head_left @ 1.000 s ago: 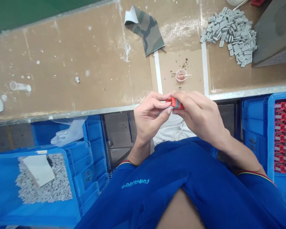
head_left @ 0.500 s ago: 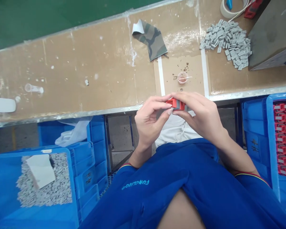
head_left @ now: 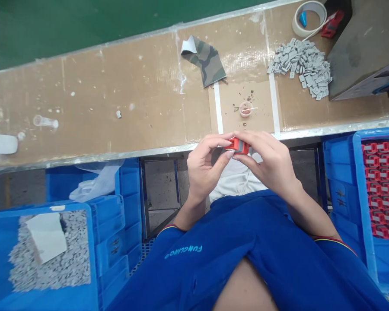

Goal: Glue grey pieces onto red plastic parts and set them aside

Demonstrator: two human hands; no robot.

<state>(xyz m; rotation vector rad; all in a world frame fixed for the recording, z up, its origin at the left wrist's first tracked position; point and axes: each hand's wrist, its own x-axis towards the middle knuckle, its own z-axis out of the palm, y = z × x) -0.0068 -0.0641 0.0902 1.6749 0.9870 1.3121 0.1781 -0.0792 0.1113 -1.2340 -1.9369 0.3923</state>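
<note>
the left hand (head_left: 204, 170) and right hand (head_left: 266, 164) both pinch a red-and-grey plastic block (head_left: 237, 146); a loose heap of grey tags (head_left: 300, 67) remains on the cardboard-topped bench (head_left: 116, 95), while rows of red pieces (head_left: 382, 185) fill the blue plastic crate (head_left: 356, 194).

The single head-worn view looks forward and down from above the person's lap (head_left: 214, 242), close over the left hand (head_left: 202, 170) and right hand (head_left: 266, 162), toward the cardboard-topped workbench (head_left: 116, 99).

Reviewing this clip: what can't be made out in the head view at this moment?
Head view:
The red and grey piece: mostly hidden by the fingers of the left hand and right hand.
The small clear cup: contents too small to identify.
The blue crate: cut off by the right edge, so its full load is unseen.
The grey pieces: partly covered by a white sheet.
</note>
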